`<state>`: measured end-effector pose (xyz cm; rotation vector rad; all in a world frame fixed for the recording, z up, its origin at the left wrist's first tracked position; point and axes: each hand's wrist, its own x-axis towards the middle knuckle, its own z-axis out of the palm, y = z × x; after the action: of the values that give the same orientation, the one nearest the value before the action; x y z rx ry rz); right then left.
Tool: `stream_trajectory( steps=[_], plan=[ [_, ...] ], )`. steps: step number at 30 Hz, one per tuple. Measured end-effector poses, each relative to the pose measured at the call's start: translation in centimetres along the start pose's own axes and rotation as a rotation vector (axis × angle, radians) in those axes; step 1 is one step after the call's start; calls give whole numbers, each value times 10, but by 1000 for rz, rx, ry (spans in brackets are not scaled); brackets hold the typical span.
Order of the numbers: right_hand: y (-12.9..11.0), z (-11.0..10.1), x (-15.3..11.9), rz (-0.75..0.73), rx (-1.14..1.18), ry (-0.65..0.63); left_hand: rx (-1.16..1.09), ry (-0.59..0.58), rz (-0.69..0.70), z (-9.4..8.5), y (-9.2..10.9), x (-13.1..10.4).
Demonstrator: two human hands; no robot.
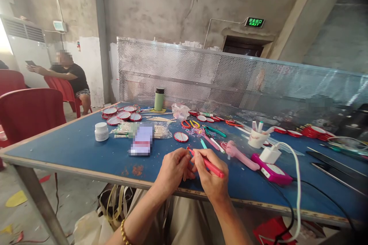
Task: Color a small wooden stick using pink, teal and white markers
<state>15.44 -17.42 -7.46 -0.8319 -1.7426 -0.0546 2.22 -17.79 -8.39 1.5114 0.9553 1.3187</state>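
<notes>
My right hand (211, 174) is closed around a red pen (213, 167), its tip pointing toward my left hand. Close beside it, my left hand (174, 168) has its fingers curled together at the pen's tip; whatever they pinch is hidden. Both hands are over the front edge of the blue table (94, 160). Just beyond them lies a round white disc with a red rim (181, 137). A pink glue gun (241, 155) rests to the right of my right hand, and a phone (142, 139) stands propped to the left.
A white jar (101, 131), a green bottle (159, 99) and stacked red-rimmed discs (123, 115) are on the left. Pliers (215, 131), a cup of pens (258, 138) and a magenta power strip (271, 169) with cables lie right. A perforated metal screen (184, 72) borders the back. A person sits far left.
</notes>
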Motion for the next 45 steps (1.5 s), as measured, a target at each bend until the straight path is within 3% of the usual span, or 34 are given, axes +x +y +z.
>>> stream_trajectory(
  steps=[45],
  plan=[
    [-4,-1,0,26,-1,14,-17,-2,-16,0,1,0]
  ],
)
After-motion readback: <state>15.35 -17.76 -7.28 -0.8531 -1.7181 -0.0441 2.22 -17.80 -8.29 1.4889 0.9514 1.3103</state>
